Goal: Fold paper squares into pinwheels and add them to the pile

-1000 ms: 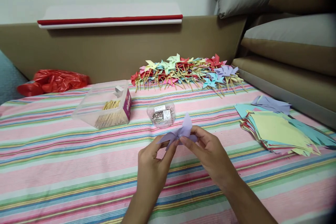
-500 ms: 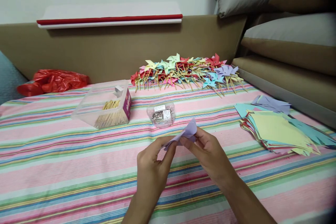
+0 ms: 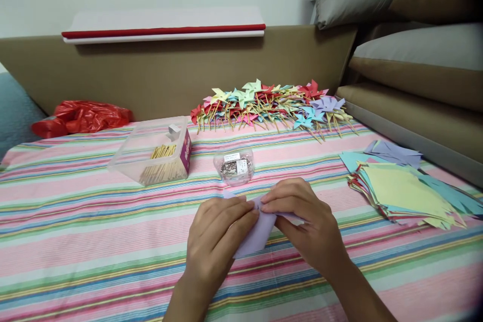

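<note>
A lilac paper piece lies low over the striped cloth, partly folded, and both my hands pinch it. My left hand has its fingers pressed onto the paper's left side. From the right, my right hand curls over the paper with fingertips meeting the left hand's near the middle. Much of the paper is hidden under the fingers. Just beyond the hands sits a small clear tub of metal pins.
A clear plastic box of wooden sticks stands at the left. A heap of finished paper pinwheels lies at the back. A stack of cut coloured paper squares is on the right. A red plastic bag is far left.
The lilac paper was held up with a flap standing; now both hands have turned palm-down and brought it down toward the cloth. The view shifted slightly.
</note>
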Demonstrator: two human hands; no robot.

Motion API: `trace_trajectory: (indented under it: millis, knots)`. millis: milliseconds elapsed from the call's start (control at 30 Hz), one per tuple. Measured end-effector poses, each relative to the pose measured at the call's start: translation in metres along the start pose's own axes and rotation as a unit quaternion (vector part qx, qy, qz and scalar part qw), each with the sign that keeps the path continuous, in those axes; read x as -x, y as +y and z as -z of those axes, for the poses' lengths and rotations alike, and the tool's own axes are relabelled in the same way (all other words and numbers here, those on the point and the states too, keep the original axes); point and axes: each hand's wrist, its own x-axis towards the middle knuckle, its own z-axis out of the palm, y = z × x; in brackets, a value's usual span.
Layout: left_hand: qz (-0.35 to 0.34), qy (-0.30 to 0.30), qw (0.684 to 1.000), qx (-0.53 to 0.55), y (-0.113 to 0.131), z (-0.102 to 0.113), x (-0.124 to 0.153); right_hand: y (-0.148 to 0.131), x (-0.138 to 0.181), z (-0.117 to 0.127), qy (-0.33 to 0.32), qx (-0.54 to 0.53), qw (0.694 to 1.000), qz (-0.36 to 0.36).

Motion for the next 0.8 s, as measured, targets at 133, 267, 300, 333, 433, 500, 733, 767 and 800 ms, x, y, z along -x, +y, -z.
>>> trace_trajectory:
  millis: [133,267,300,333,433,500,733,767,800]
  knots:
    - [0.012,0.025,1.000,0.008,0.0000,-0.0003,-0.0011,-0.0022,-0.0001,0.0009,0.007,0.023,0.999,0.026]
    - [0.013,0.024,1.000,0.006,-0.0009,-0.0003,-0.0025,-0.0027,0.0012,0.0028,-0.001,0.038,0.999,0.037]
    - [0.011,0.019,1.000,0.004,-0.0011,-0.0002,-0.0026,-0.0026,0.0015,0.0032,-0.002,0.042,0.998,0.039]
    - [0.010,0.015,1.000,0.002,-0.0012,0.0000,-0.0027,-0.0026,0.0017,0.0034,-0.002,0.045,0.998,0.041]
    - [0.004,0.003,1.000,-0.002,-0.0015,0.0002,-0.0031,-0.0027,0.0012,0.0034,-0.001,0.056,0.997,0.046]
    - [0.000,-0.003,1.000,-0.003,-0.0017,0.0004,-0.0036,-0.0032,0.0005,0.0030,0.002,0.062,0.997,0.050]
    - [-0.010,-0.041,0.999,-0.026,-0.0013,0.0029,-0.0024,-0.0044,0.0023,0.0049,-0.005,0.091,0.994,0.059]
    - [-0.013,-0.044,0.998,-0.030,-0.0012,0.0032,-0.0022,-0.0043,0.0030,0.0055,-0.010,0.096,0.994,0.058]
    - [-0.017,-0.047,0.998,-0.033,-0.0011,0.0032,-0.0022,-0.0041,0.0036,0.0060,-0.013,0.100,0.993,0.057]
